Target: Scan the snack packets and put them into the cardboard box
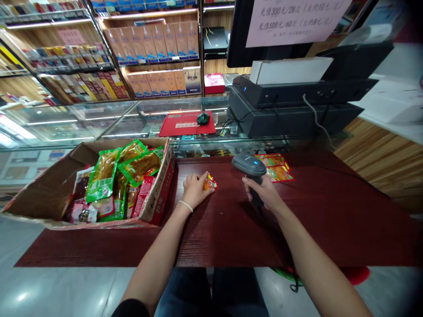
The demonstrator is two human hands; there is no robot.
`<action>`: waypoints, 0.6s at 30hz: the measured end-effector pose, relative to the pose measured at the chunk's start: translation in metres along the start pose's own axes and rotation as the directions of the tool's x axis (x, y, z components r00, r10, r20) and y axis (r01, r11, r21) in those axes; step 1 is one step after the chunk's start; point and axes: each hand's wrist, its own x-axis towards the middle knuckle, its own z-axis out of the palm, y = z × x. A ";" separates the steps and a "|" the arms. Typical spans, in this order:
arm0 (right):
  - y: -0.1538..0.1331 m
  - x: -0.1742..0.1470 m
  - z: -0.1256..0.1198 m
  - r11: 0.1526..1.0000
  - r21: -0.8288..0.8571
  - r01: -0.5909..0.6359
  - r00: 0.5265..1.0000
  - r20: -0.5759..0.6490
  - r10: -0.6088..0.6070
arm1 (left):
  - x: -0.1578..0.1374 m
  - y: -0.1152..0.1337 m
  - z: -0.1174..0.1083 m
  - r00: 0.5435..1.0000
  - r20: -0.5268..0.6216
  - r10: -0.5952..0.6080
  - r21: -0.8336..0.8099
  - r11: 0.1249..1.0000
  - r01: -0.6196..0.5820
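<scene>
Near the middle of the dark red wooden counter [228, 229], my left hand [194, 189] is closed on a small orange and red snack packet [210, 181], most of it covered by the fingers. My right hand [264, 191] grips the handle of a dark grey barcode scanner [249, 165], whose head points left, toward the packet. A blue light glows on top of the scanner. Behind it lie several flat orange-red snack packets [279, 171]. To the left of my left hand stands an open cardboard box [163, 189] holding green snack packets [104, 174] and other packets.
A glass display case [119, 121] runs behind the counter, with a red mouse pad [172, 124] and a black mouse [202, 118] on it. At the back right stand a monitor [239, 35] and a black cash drawer [264, 116]. The scanner's cable hangs over the front edge.
</scene>
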 end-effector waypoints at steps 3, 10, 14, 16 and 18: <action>0.002 0.000 0.000 1.000 0.005 0.003 1.000 0.009 -0.003 | 0.001 -0.002 -0.001 1.000 0.007 -0.028 -0.079 0.996 0.029; 0.000 0.000 0.001 1.000 -0.004 -0.005 1.000 -0.003 0.005 | 0.006 -0.010 0.003 0.994 0.024 -0.104 -0.486 0.868 0.102; -0.002 -0.001 0.001 1.000 -0.004 -0.007 1.000 -0.005 0.007 | 0.011 -0.011 0.000 0.976 -0.013 -0.219 -0.834 0.541 0.110; -0.001 -0.001 0.000 1.000 0.004 0.006 1.000 -0.002 -0.006 | 0.013 -0.008 -0.004 0.965 0.030 -0.261 -0.940 0.320 0.116; -0.001 0.000 -0.001 1.000 0.014 0.017 1.000 0.001 -0.017 | 0.013 -0.006 -0.009 0.958 0.103 -0.266 -0.979 0.143 0.146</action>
